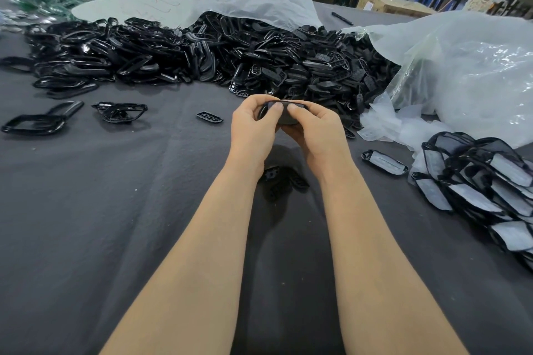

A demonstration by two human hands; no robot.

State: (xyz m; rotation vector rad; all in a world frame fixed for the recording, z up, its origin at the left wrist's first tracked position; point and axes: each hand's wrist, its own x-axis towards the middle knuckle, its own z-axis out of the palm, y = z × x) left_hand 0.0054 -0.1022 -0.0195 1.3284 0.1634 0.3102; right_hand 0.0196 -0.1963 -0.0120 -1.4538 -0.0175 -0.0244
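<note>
Above the middle of the dark cloth-covered table [115,210], my left hand [255,127] and my right hand [313,130] together grip one black plastic part [284,114]. Both thumbs press on its top; the fingers curl under it and hide most of it. A few small black parts [281,180] lie on the cloth right below my wrists. A single small gridded black insert [209,117] lies to the left of my hands.
A big heap of black frames [101,57] and inserts [311,66] stretches across the back, spilling from white plastic bags [461,66]. Finished parts with grey film [484,181] pile up at the right. Loose frames [34,122] lie at the left. A pen [341,18] lies behind.
</note>
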